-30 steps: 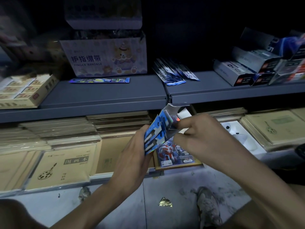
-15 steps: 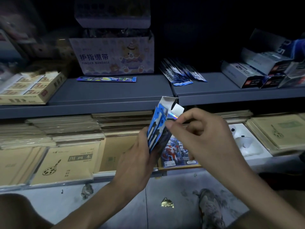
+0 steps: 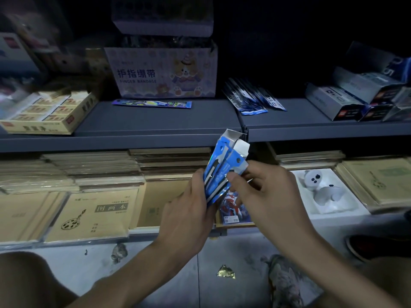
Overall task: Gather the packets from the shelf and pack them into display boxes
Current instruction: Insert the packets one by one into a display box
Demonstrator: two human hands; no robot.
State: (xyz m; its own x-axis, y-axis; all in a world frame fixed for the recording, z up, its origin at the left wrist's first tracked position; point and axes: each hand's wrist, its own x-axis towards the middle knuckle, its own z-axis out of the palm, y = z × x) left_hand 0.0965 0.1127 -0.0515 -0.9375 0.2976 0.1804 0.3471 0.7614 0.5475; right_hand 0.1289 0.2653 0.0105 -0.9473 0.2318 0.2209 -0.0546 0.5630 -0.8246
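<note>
A narrow blue display box [image 3: 224,161] with its white top flaps open is held upright in front of the shelves. My left hand [image 3: 189,210] grips its lower part from the left. My right hand [image 3: 264,194] pinches the box's right side near the top with thumb and fingers. Blue and white packets stand inside the box. A loose pile of dark blue packets [image 3: 251,97] lies on the upper grey shelf [image 3: 155,121], right of centre. A single flat colourful packet [image 3: 152,104] lies further left on that shelf.
A finger bandage carton [image 3: 164,72] stands at the back of the upper shelf, a cream box [image 3: 44,114] at its left, grey boxes [image 3: 347,101] at its right. The lower shelf carries tan sketchbooks [image 3: 93,214], a colourful card pack [image 3: 233,210] and a white toy tray [image 3: 322,192].
My right hand has slid from the top flap down to the box's right side. The box now stands a little more upright, and the view has shifted slightly.
</note>
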